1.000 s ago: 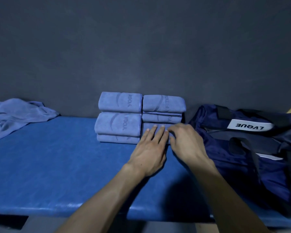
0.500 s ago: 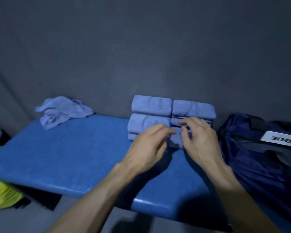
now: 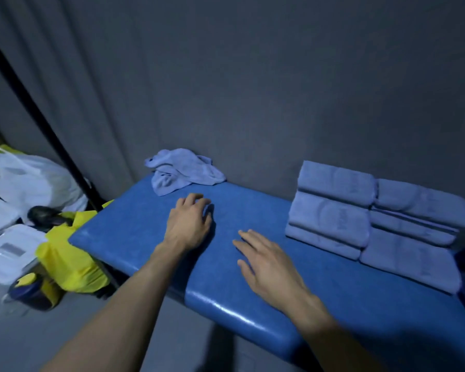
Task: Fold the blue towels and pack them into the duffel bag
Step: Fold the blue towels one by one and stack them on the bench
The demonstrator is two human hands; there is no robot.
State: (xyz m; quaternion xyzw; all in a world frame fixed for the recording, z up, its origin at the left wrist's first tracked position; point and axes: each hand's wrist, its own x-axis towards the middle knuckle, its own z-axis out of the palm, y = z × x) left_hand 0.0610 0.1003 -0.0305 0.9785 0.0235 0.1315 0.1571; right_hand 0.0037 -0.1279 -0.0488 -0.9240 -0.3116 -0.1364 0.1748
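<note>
Just then we held both hands low over the blue padded desk (image 3: pixel 145 232), neither one holding anything. Our left hand (image 3: pixel 189 224) lay palm down with its fingers (image 3: pixel 199 201) loosely bent and close together, their tips on or just above the desk's surface; we could not tell which. Our right hand (image 3: pixel 269 267) was flatter, its fingers (image 3: pixel 246 237) straight and slightly spread, pointing toward the far side of the desk. Beyond the left hand, at the desk's far left corner against the grey wall, lay one crumpled blue towel (image 3: pixel 181 170), apart from the fingertips. To the right of the right hand, the folded blue towels (image 3: pixel 360 224) stood on the desk in two neat stacks side by side, touching each other. Off the desk's left end, lower down, sat a yellow bag (image 3: pixel 67 261), white boxes (image 3: pixel 7 248) and a white plastic sack (image 3: pixel 30 178).
</note>
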